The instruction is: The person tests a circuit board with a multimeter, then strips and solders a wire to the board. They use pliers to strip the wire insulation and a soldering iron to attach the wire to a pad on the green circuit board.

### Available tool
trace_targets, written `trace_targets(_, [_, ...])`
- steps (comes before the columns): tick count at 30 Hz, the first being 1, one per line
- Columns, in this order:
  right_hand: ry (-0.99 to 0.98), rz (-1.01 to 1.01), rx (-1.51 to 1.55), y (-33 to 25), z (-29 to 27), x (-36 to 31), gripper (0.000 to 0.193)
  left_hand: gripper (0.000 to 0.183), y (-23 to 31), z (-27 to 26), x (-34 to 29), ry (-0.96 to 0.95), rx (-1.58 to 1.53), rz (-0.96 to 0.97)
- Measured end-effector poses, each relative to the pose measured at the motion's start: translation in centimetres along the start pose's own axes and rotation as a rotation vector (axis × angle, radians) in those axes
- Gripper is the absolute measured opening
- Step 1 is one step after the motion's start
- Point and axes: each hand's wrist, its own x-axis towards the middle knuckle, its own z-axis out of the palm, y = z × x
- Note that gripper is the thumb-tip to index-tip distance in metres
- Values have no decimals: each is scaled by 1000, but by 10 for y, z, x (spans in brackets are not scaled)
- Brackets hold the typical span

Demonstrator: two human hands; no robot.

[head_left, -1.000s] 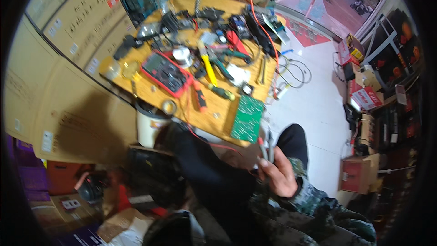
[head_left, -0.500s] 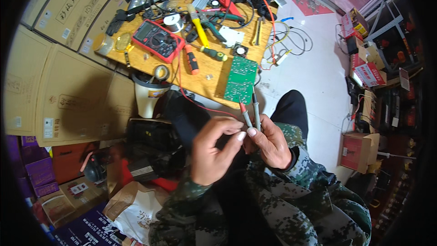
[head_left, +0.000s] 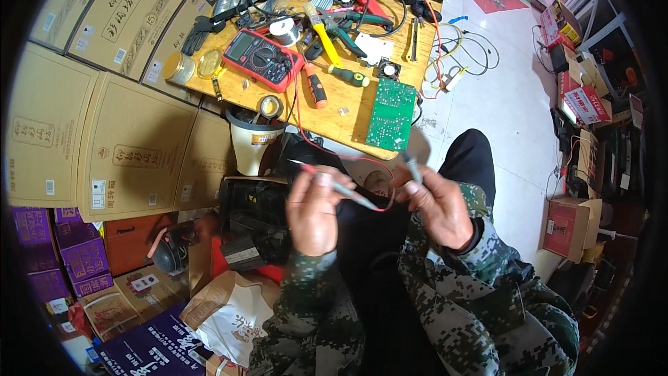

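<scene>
Between the thumb and fingers of my left hand point(head_left: 314, 219) is a grey test probe with a red end point(head_left: 353, 195), its thin tip aimed left. A red lead runs from its other end in a loop. My right hand point(head_left: 443, 214) pinches the second, dark-tipped test probe point(head_left: 412, 167), which points up toward the near edge of a green circuit board point(head_left: 391, 115). From here I cannot tell whether that tip touches the board. The board lies at the table's near right corner. A red-framed multimeter point(head_left: 263, 60) rests farther left on the table.
On the wooden table point(head_left: 334, 120) lie an orange-black screwdriver point(head_left: 316, 88), a green-yellow screwdriver point(head_left: 349, 76), a yellow-handled brush point(head_left: 324, 40), a solder spool point(head_left: 284, 30) and a tape roll point(head_left: 270, 106). Below the edge stands a white bin point(head_left: 255, 146). Cardboard boxes point(head_left: 139, 146) line the left.
My hands have moved apart. The red-ended probe, earlier beside the other one at my right hand, is now in my left hand and turned leftward. The whole view has shifted slightly.
</scene>
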Motion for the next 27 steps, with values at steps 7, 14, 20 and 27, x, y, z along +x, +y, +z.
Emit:
trace_targets(7, [349,-86,328,-10,-44,5,59,49,55,-22,23,210,220,274])
trace_targets(14, [191,-101,307,-9,-34,1,45,31,26,1,-2,-74,251,-21])
trace_targets(20, [60,-135,614,-13,-36,-2,36,41,11,-3,2,-137,-231,-192])
trace_targets(27, [99,-297,96,-12,-30,-4,21,40,-10,-3,5,-170,-69,23])
